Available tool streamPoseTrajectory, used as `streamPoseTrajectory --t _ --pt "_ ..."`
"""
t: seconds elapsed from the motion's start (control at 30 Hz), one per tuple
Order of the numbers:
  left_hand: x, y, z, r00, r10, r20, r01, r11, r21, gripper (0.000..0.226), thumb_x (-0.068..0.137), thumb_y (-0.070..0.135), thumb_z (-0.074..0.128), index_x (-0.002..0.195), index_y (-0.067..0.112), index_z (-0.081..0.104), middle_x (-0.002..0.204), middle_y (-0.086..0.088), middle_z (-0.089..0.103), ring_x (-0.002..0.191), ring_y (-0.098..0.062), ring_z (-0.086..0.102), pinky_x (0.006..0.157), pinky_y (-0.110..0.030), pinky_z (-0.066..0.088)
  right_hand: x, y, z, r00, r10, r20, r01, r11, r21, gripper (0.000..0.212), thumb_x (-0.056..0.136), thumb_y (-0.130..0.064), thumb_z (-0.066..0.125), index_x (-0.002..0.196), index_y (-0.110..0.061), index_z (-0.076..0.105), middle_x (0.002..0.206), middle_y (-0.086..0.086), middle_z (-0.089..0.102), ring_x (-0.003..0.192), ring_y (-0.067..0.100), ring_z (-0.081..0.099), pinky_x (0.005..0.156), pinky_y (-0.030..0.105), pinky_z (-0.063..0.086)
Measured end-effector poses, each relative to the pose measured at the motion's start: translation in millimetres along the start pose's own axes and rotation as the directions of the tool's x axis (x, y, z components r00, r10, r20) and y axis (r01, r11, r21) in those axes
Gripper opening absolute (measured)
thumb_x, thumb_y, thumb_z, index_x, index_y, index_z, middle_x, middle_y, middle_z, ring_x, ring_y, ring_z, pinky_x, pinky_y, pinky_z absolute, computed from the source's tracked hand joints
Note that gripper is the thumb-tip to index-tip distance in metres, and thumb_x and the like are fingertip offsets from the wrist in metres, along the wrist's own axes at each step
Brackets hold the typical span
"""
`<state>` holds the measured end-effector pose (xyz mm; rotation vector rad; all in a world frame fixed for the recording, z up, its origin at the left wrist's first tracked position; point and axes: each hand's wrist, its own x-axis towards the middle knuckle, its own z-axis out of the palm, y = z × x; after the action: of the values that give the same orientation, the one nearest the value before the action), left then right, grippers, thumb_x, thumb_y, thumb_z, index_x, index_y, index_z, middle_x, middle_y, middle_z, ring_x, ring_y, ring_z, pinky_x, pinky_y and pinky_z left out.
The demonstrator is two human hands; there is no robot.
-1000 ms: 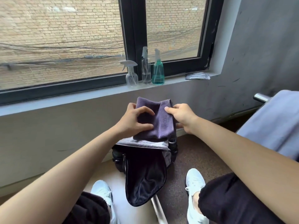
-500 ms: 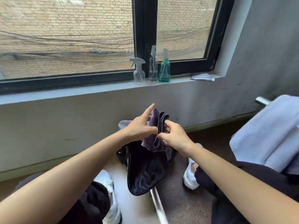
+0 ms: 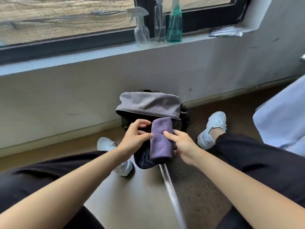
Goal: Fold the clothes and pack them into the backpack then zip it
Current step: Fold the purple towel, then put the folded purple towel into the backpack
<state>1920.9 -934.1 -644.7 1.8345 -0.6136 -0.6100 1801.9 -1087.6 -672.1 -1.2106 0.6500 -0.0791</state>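
A folded purple cloth [image 3: 160, 142] lies lengthwise over the open mouth of the black backpack [image 3: 143, 160], which stands on the floor against the wall between my feet. My left hand [image 3: 134, 137] pinches the cloth's left edge with thumb and fingers. My right hand [image 3: 181, 144] grips its right side, thumb on top. A grey garment [image 3: 148, 104] is draped over the far top of the backpack. The inside of the bag is mostly hidden by the cloth and my hands.
Three spray bottles [image 3: 158, 22] stand on the window sill, with a plastic packet [image 3: 226, 32] further right. A pale blue fabric [image 3: 283, 116] hangs at the right edge. A metal bar [image 3: 171, 195] runs from the backpack toward me. My white shoes [image 3: 212, 129] flank the bag.
The view tipped downward. Both hands lowered the purple cloth from in front of the wall down onto the backpack opening, and it now lies flatter and lengthwise.
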Motion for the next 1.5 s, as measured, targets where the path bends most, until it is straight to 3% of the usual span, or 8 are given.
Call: streamPoseTrajectory --t 0.13,0.27,0.37,0.47,0.83,1.07,1.3,1.5 --pt "5 -27 6 0.897 0.000 0.442 0.084 0.981 -0.172 0.074 0.083 0.010 0.077 0.141 0.040 0.043 0.150 0.000 0.043 0.127 -0.013 0.057 0.092 -0.026 0.053 11 21 2 0.993 0.076 0.086 -0.085 0.991 0.104 0.029 0.101 -0.029 0.057 0.125 -0.013 0.063 0.111 0.009 0.073 0.089 0.022 0.071 0.075 0.036 0.054" --pt "16 -38 2 0.935 -0.005 0.356 0.055 0.990 -0.128 0.068 0.082 0.000 0.080 0.141 0.025 0.055 0.139 0.002 0.059 0.123 -0.005 0.060 0.101 -0.024 0.051 34 20 7 0.999 0.038 0.023 -0.034 0.982 -0.186 0.035 0.099 -0.041 0.058 0.120 -0.014 0.065 0.114 0.016 0.073 0.091 0.026 0.070 0.081 0.045 0.061" --pt "27 -46 -9 0.979 0.009 0.205 -0.015 1.000 0.024 0.065 0.072 0.012 0.085 0.131 0.029 0.064 0.131 0.007 0.065 0.123 -0.006 0.060 0.108 -0.027 0.047 60 1 -8 0.899 -0.429 -0.083 0.224 0.616 -0.755 0.042 0.090 -0.042 0.067 0.123 -0.017 0.066 0.103 0.009 0.065 0.089 0.023 0.065 0.088 0.044 0.056" --pt "34 -55 -18 0.984 0.055 0.169 -0.103 0.952 0.290 0.068 0.065 0.030 0.080 0.129 0.040 0.061 0.122 0.001 0.062 0.115 -0.012 0.058 0.103 -0.019 0.044 88 -36 -23 0.805 -0.585 0.095 0.364 0.361 -0.859 0.053 0.088 -0.027 0.069 0.138 -0.012 0.057 0.122 0.009 0.060 0.114 0.025 0.061 0.101 0.042 0.049" --pt "115 -52 -42 0.923 0.222 0.315 -0.376 0.336 0.864 0.063 0.089 0.024 0.058 0.144 0.047 0.038 0.142 0.002 0.037 0.100 -0.026 0.059 0.060 -0.036 0.047 197 -120 -30 0.812 -0.555 0.182 0.334 0.184 -0.924 0.086 0.082 -0.013 0.066 0.157 -0.026 0.027 0.146 0.002 0.041 0.128 0.027 0.046 0.103 0.044 0.045" --pt "208 -64 -9 0.877 0.368 0.310 -0.359 0.072 0.931 0.063 0.083 0.015 0.054 0.141 0.040 0.051 0.152 -0.011 0.044 0.099 -0.038 0.061 0.070 -0.043 0.054 234 -110 -42 0.745 -0.651 0.144 0.088 -0.118 -0.989 0.107 0.073 -0.007 0.070 0.158 -0.033 0.009 0.155 -0.009 0.023 0.125 0.034 0.026 0.100 0.045 0.027" --pt "271 -131 41 0.972 -0.109 0.206 -0.171 0.268 0.948 0.052 0.099 0.028 0.051 0.151 0.035 0.047 0.168 -0.004 0.027 0.146 -0.036 0.034 0.116 -0.047 0.031 261 -117 -60 0.764 -0.608 0.218 0.165 -0.143 -0.976 0.105 0.079 -0.010 0.067 0.160 -0.035 0.005 0.162 -0.012 0.018 0.139 0.033 0.025 0.105 0.051 0.029" --pt "274 -155 47 0.984 -0.169 0.063 0.118 0.867 0.485 0.031 0.098 0.018 0.050 0.117 0.025 0.074 0.139 -0.005 0.066 0.129 -0.028 0.059 0.106 -0.033 0.045 268 -115 -64 0.743 -0.625 0.239 0.196 -0.138 -0.971 0.102 0.077 -0.008 0.064 0.160 -0.033 0.011 0.161 -0.013 0.024 0.135 0.031 0.029 0.101 0.048 0.028"
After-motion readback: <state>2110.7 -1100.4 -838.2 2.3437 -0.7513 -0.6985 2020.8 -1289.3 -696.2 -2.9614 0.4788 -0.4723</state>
